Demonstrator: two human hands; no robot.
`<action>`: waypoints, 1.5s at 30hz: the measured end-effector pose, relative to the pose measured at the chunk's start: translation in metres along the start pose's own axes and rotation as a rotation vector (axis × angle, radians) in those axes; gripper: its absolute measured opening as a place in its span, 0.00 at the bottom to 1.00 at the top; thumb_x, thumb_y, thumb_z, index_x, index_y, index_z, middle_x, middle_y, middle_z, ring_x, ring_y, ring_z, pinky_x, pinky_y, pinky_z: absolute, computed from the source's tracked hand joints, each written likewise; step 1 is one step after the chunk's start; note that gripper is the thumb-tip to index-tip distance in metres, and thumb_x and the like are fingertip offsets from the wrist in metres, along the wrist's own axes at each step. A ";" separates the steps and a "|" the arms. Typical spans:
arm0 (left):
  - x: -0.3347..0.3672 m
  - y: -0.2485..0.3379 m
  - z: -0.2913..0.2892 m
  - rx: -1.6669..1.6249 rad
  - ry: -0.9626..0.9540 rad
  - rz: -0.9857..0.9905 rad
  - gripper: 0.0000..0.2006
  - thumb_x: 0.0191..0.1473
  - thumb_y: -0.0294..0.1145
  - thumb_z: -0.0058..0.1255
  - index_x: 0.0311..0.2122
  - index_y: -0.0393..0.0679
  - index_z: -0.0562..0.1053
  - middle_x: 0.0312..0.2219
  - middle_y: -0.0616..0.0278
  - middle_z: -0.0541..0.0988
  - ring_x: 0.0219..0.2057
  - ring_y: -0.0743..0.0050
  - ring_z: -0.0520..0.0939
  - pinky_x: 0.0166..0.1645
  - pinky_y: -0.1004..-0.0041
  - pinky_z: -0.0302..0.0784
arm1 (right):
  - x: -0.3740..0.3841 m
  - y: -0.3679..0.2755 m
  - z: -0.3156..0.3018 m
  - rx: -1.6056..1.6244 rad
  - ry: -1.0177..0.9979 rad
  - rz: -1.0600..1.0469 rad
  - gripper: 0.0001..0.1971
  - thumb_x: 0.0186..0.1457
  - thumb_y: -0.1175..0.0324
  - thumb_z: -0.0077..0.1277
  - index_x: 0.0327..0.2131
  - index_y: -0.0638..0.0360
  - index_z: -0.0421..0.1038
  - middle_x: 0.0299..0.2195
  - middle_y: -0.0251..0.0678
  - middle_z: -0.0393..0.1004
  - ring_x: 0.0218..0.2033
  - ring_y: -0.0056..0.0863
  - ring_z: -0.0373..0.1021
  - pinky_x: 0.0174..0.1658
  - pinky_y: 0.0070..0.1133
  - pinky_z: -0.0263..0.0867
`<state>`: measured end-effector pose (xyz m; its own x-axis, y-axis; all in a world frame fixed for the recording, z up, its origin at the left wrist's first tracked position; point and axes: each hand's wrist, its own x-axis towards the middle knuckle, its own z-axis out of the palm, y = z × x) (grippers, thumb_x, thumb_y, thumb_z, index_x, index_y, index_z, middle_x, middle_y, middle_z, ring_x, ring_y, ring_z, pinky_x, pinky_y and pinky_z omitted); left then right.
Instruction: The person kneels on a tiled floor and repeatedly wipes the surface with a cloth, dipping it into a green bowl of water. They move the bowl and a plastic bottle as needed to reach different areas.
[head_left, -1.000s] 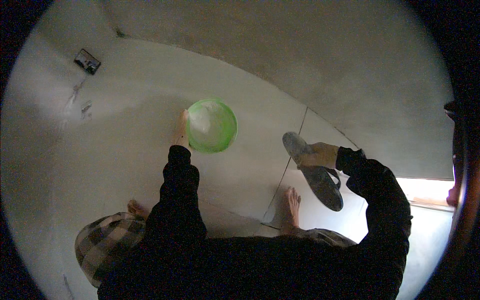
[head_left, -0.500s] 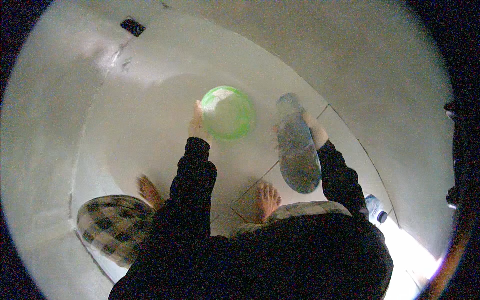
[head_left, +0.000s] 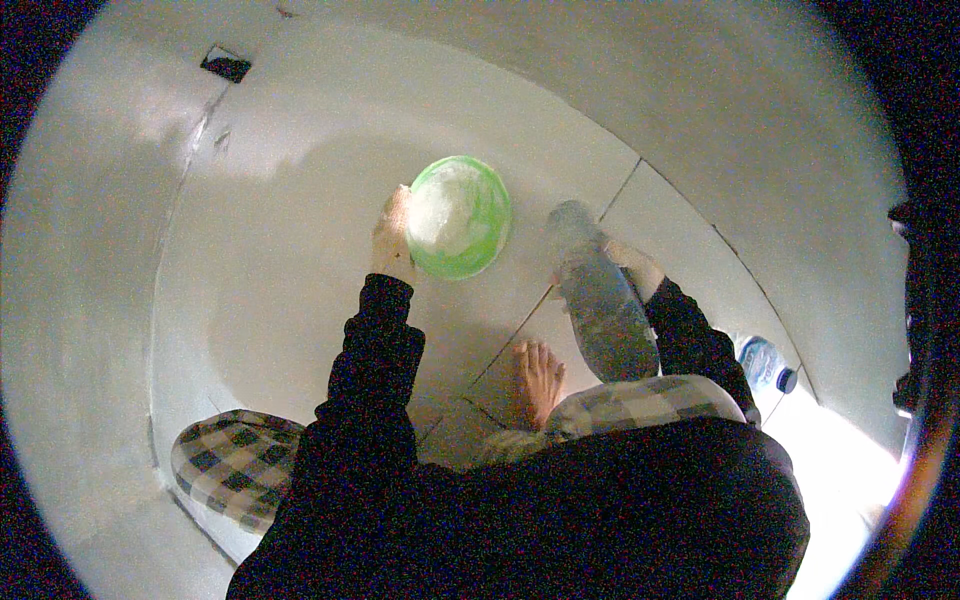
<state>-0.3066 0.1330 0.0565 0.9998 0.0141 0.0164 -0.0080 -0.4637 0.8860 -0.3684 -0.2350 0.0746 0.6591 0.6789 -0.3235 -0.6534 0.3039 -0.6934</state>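
Note:
My left hand (head_left: pixel 394 230) is closed on the left rim of a green bowl (head_left: pixel 489 238). White, powdery-looking stuff (head_left: pixel 446 208) covers much of the bowl's inside, mostly on its left and far parts. To the right, my right hand (head_left: pixel 634 265) grips a long, dark grey, board-like piece (head_left: pixel 610 318) with a rounded far end. That end looks pale and dusty; its exact kind cannot be made out. Fingertips show at its left edge, and its near end is hidden behind my checked trouser leg. Bowl and grey piece are apart.
Pale floor tiles (head_left: pixel 300 300) with dark joints lie under my bare foot (head_left: pixel 541 383). A clear plastic bottle with a dark cap (head_left: pixel 762 364) lies at the right, beside bright light. A small dark rectangular thing (head_left: pixel 226 64) is at the far left, near the wall.
The bowl has tilted, showing more of the white stuff inside. The grey piece has come nearer to me and a little right, its near end now behind my leg.

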 end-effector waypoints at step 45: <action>-0.003 0.024 0.015 0.089 0.273 -0.042 0.18 0.62 0.40 0.33 0.46 0.39 0.70 0.43 0.46 0.77 0.42 0.43 0.78 0.47 0.57 0.72 | 0.073 -0.084 0.084 -0.251 -0.158 0.474 0.25 0.60 0.57 0.44 0.56 0.60 0.61 0.44 0.50 0.74 0.37 0.41 0.75 0.37 0.33 0.74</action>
<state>-0.3090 0.1084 0.0710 0.9567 0.2675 0.1150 0.0476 -0.5334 0.8445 -0.2967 -0.1546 0.1627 0.2384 0.8003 -0.5501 -0.7435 -0.2140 -0.6336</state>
